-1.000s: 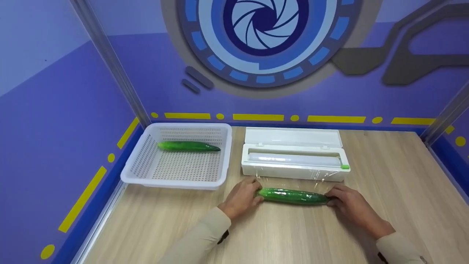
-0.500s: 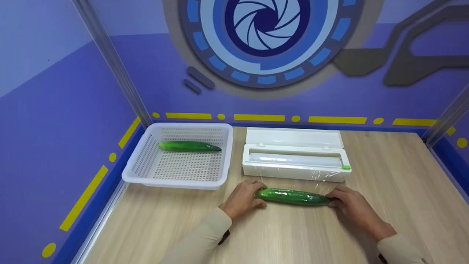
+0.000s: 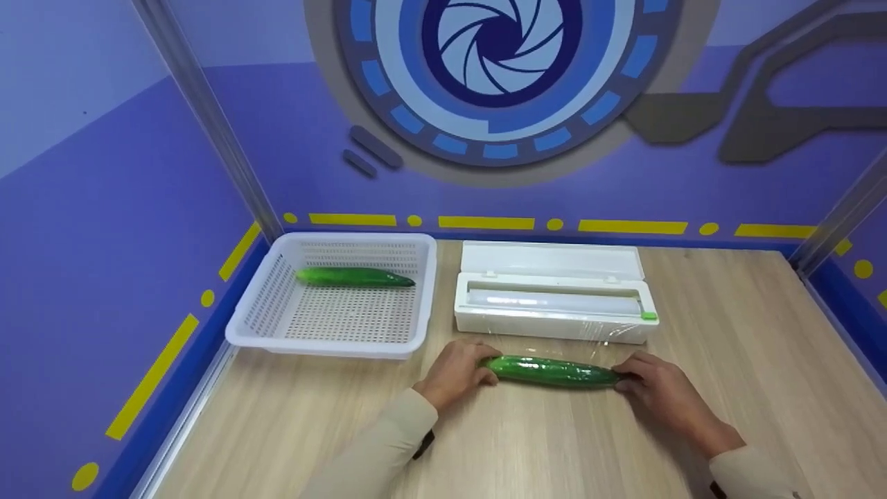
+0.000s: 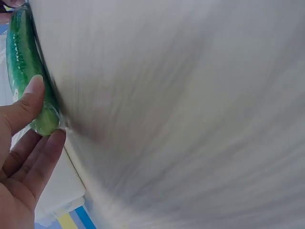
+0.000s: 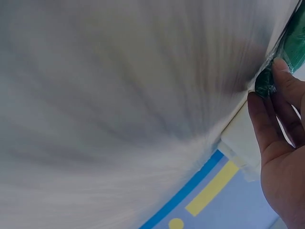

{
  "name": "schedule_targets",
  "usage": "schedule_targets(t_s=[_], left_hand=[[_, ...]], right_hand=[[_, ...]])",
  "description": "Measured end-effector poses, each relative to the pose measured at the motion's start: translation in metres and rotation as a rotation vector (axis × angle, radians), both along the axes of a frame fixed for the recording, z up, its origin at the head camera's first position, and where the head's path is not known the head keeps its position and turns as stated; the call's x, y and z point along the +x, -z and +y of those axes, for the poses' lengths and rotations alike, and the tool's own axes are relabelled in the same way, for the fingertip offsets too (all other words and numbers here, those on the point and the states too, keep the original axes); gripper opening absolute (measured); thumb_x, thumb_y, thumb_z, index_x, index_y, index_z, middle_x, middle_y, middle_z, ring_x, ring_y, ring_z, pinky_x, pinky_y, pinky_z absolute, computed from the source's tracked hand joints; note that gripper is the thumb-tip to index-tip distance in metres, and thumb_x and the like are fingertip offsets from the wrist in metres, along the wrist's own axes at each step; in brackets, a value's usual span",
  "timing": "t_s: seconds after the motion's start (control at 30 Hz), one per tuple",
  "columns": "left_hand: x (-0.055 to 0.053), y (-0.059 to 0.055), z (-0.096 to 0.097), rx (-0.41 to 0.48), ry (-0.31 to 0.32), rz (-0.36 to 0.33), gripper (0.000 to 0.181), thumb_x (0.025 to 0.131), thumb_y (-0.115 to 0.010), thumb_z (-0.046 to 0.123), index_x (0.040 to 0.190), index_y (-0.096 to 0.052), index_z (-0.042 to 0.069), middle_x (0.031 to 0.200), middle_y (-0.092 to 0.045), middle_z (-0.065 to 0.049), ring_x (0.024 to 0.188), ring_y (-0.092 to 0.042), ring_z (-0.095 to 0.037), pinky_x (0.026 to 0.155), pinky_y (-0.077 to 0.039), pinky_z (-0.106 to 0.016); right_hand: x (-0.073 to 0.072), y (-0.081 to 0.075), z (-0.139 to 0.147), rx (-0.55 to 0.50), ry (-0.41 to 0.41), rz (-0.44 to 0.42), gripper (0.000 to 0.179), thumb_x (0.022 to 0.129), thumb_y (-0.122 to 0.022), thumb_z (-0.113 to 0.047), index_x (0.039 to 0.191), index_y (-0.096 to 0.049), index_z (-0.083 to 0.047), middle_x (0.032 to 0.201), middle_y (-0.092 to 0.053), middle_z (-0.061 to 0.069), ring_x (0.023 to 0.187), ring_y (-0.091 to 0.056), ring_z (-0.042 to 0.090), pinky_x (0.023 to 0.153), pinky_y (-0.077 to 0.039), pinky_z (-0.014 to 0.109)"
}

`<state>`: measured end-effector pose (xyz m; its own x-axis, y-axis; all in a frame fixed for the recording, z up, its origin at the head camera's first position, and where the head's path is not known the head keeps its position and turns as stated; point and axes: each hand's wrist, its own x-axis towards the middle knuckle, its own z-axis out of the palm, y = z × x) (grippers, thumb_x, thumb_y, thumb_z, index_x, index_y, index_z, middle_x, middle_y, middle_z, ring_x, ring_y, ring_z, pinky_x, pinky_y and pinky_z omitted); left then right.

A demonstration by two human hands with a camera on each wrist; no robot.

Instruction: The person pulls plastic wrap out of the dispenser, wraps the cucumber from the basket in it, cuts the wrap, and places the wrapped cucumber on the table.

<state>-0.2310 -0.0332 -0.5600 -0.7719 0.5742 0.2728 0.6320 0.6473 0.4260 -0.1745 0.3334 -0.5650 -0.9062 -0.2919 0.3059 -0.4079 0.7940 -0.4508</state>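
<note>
A green cucumber [image 3: 554, 372] with glossy cling film around it lies crosswise on the wooden table in the head view. My left hand [image 3: 456, 373] holds its paler end; in the left wrist view the thumb [image 4: 33, 90] lies along the cucumber's side and the fingers are at its tip. With thumb and fingers, my right hand [image 3: 662, 388] pinches the dark, narrow end, where the right wrist view shows crinkled film [image 5: 267, 82]. Clear film stretches from the cucumber back to the white cling film dispenser [image 3: 554, 326], whose lid stands open behind the roll [image 3: 554, 302].
A white perforated basket [image 3: 332, 346] stands left of the dispenser with a second cucumber [image 3: 353, 277] inside. A small green piece [image 3: 648, 316] sits at the dispenser's right end. Printed purple panels [image 3: 229, 138] border the table [image 3: 748, 333] at the back and sides.
My left thumb and fingers have shifted slightly at the cucumber's pale end. The right hand keeps its hold, and the cucumber stays in about the same place.
</note>
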Motion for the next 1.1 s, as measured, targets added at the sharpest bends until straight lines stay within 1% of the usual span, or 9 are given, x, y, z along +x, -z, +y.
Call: schedule_targets(t_s=[0.27, 0.43, 0.53, 0.63, 0.73, 0.83, 0.9, 0.97, 1.1], left_hand=[[0.0, -0.005, 0.001, -0.061, 0.012, 0.038, 0.037, 0.081, -0.091, 0.023, 0.114, -0.083, 0.008, 0.091, -0.073, 0.0, 0.079, -0.062, -0.005, 0.077, -0.055, -0.02], [0.001, -0.006, 0.001, -0.062, 0.017, 0.017, 0.033, 0.083, -0.09, 0.019, 0.113, -0.083, 0.008, 0.084, -0.071, 0.0, 0.072, -0.055, -0.002, 0.073, -0.055, -0.019], [0.002, -0.006, 0.002, -0.06, 0.016, 0.007, 0.033, 0.082, -0.091, 0.017, 0.113, -0.083, 0.008, 0.083, -0.069, 0.001, 0.071, -0.051, -0.001, 0.072, -0.054, -0.019], [0.001, -0.006, 0.004, -0.066, 0.03, 0.018, 0.029, 0.082, -0.091, 0.017, 0.109, -0.084, 0.009, 0.082, -0.067, 0.001, 0.07, -0.047, -0.002, 0.07, -0.053, -0.019], [0.0, -0.007, 0.006, -0.088, 0.042, 0.041, 0.026, 0.081, -0.092, 0.018, 0.104, -0.084, 0.01, 0.081, -0.066, 0.001, 0.069, -0.045, -0.003, 0.067, -0.051, -0.02], [0.0, -0.008, 0.007, -0.106, 0.042, 0.042, 0.026, 0.081, -0.092, 0.019, 0.104, -0.083, 0.011, 0.083, -0.067, 0.001, 0.07, -0.046, -0.003, 0.067, -0.051, -0.021], [0.001, -0.009, 0.006, -0.119, 0.036, 0.038, 0.028, 0.081, -0.091, 0.02, 0.107, -0.084, 0.011, 0.085, -0.068, 0.001, 0.071, -0.048, -0.003, 0.068, -0.052, -0.021], [0.001, -0.009, 0.006, -0.128, 0.026, 0.027, 0.03, 0.082, -0.09, 0.021, 0.11, -0.084, 0.01, 0.087, -0.07, 0.0, 0.072, -0.05, -0.003, 0.071, -0.054, -0.022], [0.002, -0.01, 0.005, -0.148, 0.009, 0.018, 0.034, 0.082, -0.09, 0.023, 0.114, -0.083, 0.011, 0.091, -0.072, 0.0, 0.075, -0.055, -0.003, 0.074, -0.054, -0.022]], right_hand=[[-0.001, -0.001, -0.001, 0.0, 0.012, -0.006, 0.023, 0.086, -0.088, -0.003, 0.105, -0.079, -0.011, 0.099, -0.066, -0.01, 0.09, -0.063, 0.006, 0.08, -0.058, 0.037], [-0.001, -0.004, 0.001, -0.041, 0.033, -0.035, 0.02, 0.089, -0.086, -0.008, 0.108, -0.079, -0.009, 0.098, -0.067, -0.01, 0.091, -0.064, 0.007, 0.08, -0.057, 0.036], [0.001, -0.004, 0.003, -0.073, 0.038, -0.024, 0.018, 0.091, -0.084, -0.009, 0.109, -0.079, -0.008, 0.1, -0.07, -0.008, 0.094, -0.067, 0.01, 0.082, -0.058, 0.035], [0.001, -0.005, 0.005, -0.089, 0.052, 0.011, 0.017, 0.092, -0.084, -0.009, 0.108, -0.079, -0.008, 0.101, -0.073, -0.004, 0.094, -0.07, 0.013, 0.082, -0.059, 0.035], [0.0, -0.008, 0.007, -0.101, 0.096, 0.048, 0.017, 0.092, -0.084, -0.008, 0.108, -0.078, -0.008, 0.102, -0.073, -0.002, 0.094, -0.071, 0.017, 0.081, -0.06, 0.035], [-0.005, -0.011, 0.012, -0.122, 0.137, 0.111, 0.02, 0.09, -0.084, -0.002, 0.107, -0.076, -0.006, 0.102, -0.071, 0.0, 0.092, -0.071, 0.017, 0.08, -0.058, 0.023], [-0.009, -0.015, 0.015, -0.133, 0.169, 0.15, 0.023, 0.089, -0.084, 0.0, 0.109, -0.074, -0.004, 0.103, -0.069, 0.003, 0.09, -0.07, 0.02, 0.078, -0.057, 0.02], [-0.013, -0.018, 0.017, -0.143, 0.204, 0.184, 0.028, 0.089, -0.085, 0.001, 0.112, -0.07, -0.001, 0.105, -0.067, 0.008, 0.09, -0.07, 0.023, 0.077, -0.057, 0.024], [-0.02, -0.027, 0.022, -0.169, 0.29, 0.14, 0.051, 0.092, -0.085, -0.01, 0.131, -0.056, 0.006, 0.123, -0.057, 0.02, 0.102, -0.065, 0.037, 0.084, -0.056, 0.05]])
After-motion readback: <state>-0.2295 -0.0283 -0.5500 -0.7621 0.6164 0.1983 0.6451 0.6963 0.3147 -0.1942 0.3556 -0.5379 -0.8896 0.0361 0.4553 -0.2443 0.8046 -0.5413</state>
